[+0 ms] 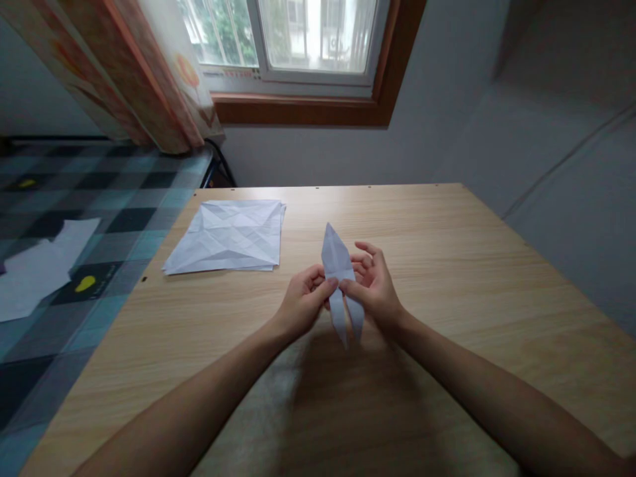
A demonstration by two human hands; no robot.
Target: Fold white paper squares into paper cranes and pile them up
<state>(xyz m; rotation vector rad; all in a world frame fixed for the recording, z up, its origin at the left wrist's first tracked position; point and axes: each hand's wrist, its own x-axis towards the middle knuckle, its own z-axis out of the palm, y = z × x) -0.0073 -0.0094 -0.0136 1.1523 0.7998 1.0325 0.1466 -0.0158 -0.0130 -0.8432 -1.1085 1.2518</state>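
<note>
A folded piece of white origami paper (336, 255) is held up over the middle of the wooden table. Its pointed end aims away from me, and two narrow legs hang toward me with a slit between them. My left hand (307, 295) pinches its left side, thumb on top near the start of the slit. From the other side, my right hand (373, 286) grips it with the thumb on top; some of its fingers curl loosely behind the paper. Both thumb tips almost meet at the middle. The underside of the paper is hidden.
Creased white paper sheets (233, 235) lie stacked at the table's back left. The wooden table (472, 278) reaches toward the wall and window (318, 40). On the left, a checkered bed cover (124, 218) carries more loose white paper (40, 271) beside a curtain (144, 79).
</note>
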